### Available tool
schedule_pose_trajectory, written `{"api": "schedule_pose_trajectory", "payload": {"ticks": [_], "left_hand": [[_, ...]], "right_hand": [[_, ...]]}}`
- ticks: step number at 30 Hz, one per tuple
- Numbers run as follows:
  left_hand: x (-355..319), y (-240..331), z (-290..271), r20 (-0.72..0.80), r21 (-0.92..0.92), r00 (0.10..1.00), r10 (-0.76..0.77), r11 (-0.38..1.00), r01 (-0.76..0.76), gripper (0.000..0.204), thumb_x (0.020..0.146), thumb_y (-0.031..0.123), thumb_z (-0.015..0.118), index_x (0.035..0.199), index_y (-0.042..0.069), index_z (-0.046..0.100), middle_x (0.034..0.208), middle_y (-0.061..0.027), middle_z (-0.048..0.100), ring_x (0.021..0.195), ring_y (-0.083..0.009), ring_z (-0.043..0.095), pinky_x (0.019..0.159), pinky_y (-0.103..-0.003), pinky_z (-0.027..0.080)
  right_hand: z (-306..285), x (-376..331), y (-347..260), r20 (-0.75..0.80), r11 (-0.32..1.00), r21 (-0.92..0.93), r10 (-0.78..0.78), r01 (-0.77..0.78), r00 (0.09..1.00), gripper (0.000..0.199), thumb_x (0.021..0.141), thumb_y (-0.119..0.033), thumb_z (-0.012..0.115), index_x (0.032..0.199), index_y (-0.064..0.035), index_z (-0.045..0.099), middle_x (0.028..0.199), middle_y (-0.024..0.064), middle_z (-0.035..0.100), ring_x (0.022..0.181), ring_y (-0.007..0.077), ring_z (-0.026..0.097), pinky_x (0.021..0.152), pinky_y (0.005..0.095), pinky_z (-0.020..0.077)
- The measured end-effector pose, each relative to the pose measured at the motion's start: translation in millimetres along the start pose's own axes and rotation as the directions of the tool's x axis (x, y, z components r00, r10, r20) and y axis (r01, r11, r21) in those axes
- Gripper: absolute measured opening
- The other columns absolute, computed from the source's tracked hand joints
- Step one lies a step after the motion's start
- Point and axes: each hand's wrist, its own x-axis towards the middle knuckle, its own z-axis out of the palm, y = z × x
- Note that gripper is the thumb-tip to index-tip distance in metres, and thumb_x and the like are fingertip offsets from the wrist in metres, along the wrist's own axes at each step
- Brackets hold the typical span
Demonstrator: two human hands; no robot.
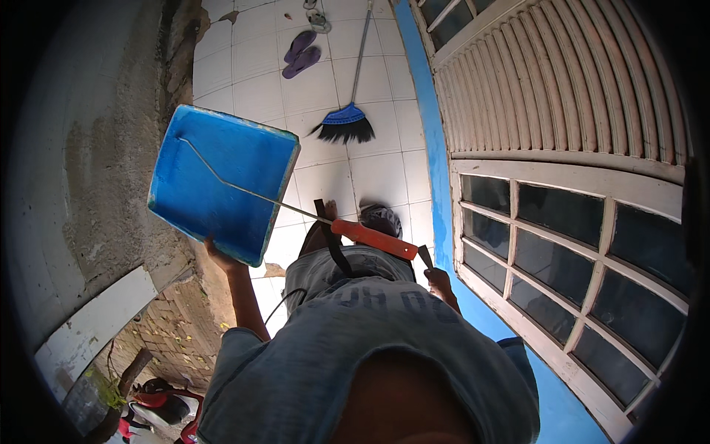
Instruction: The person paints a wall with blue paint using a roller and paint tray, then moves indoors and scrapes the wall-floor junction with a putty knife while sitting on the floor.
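Observation:
My left hand (220,255) grips the near edge of a blue paint tray (222,185), its inside coated with blue paint. A paint roller lies across the tray; its thin wire frame (251,194) reaches over the rim and its orange handle (373,238) juts out in front of my shirt. Whether a roller sleeve is on the wire's end I cannot make out. Close to the handle's end, my right hand (441,285) is closed round a small dark flat-ended tool (425,257), whose kind is unclear.
White floor tiles (318,140) hold a blue-headed broom (344,122) and purple flip-flops (301,55). At the right stand a blue-edged wall and a paned window (555,263) with louvres above. A rough, worn wall (103,170) runs along the left. Red objects (166,403) sit lower left.

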Motion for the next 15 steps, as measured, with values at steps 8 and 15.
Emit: {"api": "schedule_pose_trajectory", "payload": {"ticks": [8, 15], "left_hand": [[133.8, 8.3, 135.2, 0.085, -0.049, 0.996, -0.007, 0.999, 0.011, 0.075, 0.078, 0.043, 0.060, 0.136, 0.002, 0.035, 0.131, -0.0173, 0.043, 0.119, -0.0359, 0.043, 0.100, -0.049, 0.038], [208.7, 24.2, 265.3, 0.069, 0.002, 0.995, 0.075, 0.997, -0.076, 0.073, 0.080, 0.043, 0.055, 0.137, 0.002, 0.034, 0.132, -0.0186, 0.042, 0.120, -0.0379, 0.043, 0.100, -0.050, 0.038]], "right_hand": [[-34.9, 34.6, -60.7, 0.101, 0.914, -0.030, 0.406, -0.405, 0.908, 0.019, 0.087, -0.028, 0.058, 0.085, -0.0099, 0.061, 0.062, 0.0039, 0.056, 0.050, 0.0166, 0.055, 0.045, 0.0329, 0.0471], [-169.7, 240.7, -247.3, -0.038, 0.811, 0.379, 0.495, -0.446, 0.868, 0.019, 0.089, -0.030, 0.058, 0.090, -0.0111, 0.062, 0.059, 0.0033, 0.055, 0.044, 0.0146, 0.051, 0.040, 0.0303, 0.0440]]}}
